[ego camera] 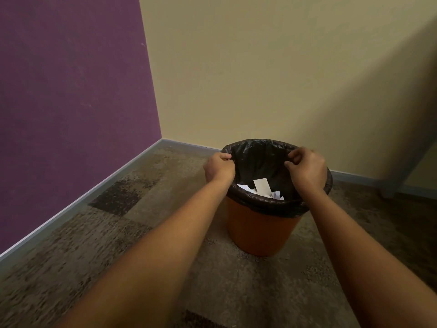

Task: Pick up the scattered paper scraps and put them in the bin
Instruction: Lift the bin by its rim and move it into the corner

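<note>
An orange bin (257,230) stands on the carpet near the room's corner, lined with a black bag (257,162) folded over its rim. Several white paper scraps (261,187) lie inside at the bottom. My left hand (218,168) pinches the bag's edge at the bin's left rim. My right hand (307,169) pinches the bag's edge at the right rim. Both arms reach forward from the bottom of the view.
A purple wall (71,102) runs along the left and a beige wall (272,79) stands behind the bin, both with a grey skirting board. A grey furniture leg (390,185) stands at the right. Patterned brown carpet (118,245) covers the floor.
</note>
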A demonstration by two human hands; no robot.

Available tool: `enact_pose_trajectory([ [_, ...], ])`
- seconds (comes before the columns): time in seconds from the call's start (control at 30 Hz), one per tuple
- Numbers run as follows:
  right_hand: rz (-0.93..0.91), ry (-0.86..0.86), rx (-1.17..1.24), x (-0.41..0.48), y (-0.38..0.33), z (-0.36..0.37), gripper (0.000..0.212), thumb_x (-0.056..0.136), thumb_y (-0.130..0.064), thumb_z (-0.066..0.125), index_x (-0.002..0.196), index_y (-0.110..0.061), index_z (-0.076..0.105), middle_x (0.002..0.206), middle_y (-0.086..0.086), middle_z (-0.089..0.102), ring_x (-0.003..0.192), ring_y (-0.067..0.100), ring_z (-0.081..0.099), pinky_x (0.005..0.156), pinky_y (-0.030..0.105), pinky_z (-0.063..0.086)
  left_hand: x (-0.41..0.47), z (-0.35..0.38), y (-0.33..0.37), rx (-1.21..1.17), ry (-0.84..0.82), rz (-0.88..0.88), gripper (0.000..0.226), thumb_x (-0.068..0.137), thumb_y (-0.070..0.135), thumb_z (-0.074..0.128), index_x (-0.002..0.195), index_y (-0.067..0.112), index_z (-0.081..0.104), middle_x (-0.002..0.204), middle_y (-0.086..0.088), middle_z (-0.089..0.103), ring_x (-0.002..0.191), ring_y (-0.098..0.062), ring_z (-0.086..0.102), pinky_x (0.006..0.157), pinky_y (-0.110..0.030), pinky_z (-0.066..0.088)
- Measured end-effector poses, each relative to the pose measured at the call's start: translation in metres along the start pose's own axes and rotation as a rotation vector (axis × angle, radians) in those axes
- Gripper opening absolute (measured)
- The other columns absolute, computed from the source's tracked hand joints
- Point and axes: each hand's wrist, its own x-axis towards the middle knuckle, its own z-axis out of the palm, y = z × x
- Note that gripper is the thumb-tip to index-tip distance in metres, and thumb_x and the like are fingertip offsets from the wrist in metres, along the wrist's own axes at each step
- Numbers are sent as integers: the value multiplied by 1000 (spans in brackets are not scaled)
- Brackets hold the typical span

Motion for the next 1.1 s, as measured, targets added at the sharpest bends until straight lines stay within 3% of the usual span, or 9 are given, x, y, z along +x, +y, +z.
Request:
enact_pose_trajectory([
  [0.13,101,63,-213,3,20,-11,31,84,-19,66,115,-16,62,120,15,57,115,36,49,96,44,43,4,2,-6,139,47,85,29,91,11,56,118,20,63,125,-3,60,113,-21,59,85,-29,50],
  [0.23,229,30,-316,3,33,-14,46,83,-22,69,125,-12,53,131,19,48,124,38,41,101,47,37,8,6,-13,245,37,102,38,91,15,58,128,21,55,134,-3,53,128,-21,46,93,-31,46],
  [0.3,318,-13,-321,3,41,-15,57,82,-25,71,131,-10,46,138,20,42,129,39,37,104,49,35,8,9,-16,292,23,70,46,89,17,61,134,19,49,140,-4,47,134,-23,39,102,-35,41],
  [0.4,490,-117,-222,1,51,-14,71,81,-31,73,138,-6,38,142,22,38,131,40,36,104,52,38,6,10,-17,258,14,-53,58,87,18,65,139,13,40,144,-8,43,133,-27,41,102,-38,42],
  [0.53,703,-282,-1,0,49,-18,54,84,-27,69,127,1,51,126,21,55,110,39,58,81,47,55,8,11,-21,91,-58,-297,58,84,19,69,133,3,43,135,-16,53,122,-34,54,99,-40,50],
  [0.63,775,-315,130,1,47,-19,35,90,-11,58,121,3,54,120,23,55,104,40,61,67,41,55,7,13,-18,17,-97,-357,40,85,12,65,123,2,55,123,-17,61,110,-34,63,89,-44,57],
  [0.8,704,-246,27,-3,45,-16,34,89,-15,54,115,6,61,118,25,60,107,40,60,90,49,53,5,8,-19,-9,-69,-375,30,86,6,61,116,0,62,115,-19,66,102,-35,67,82,-46,59],
  [0.93,656,-219,-8,-12,26,-33,33,92,-15,50,115,7,60,120,26,60,113,40,57,95,44,49,-1,-7,-13,-11,-47,-354,30,83,7,63,111,-1,65,111,-20,68,99,-35,68,82,-47,59],
  [1.1,624,-197,4,-26,4,-48,32,88,-16,52,110,5,63,113,24,63,105,40,60,91,47,52,-15,-39,4,-34,-30,-333,26,85,7,61,109,-1,65,109,-18,69,99,-34,68,84,-44,58],
])
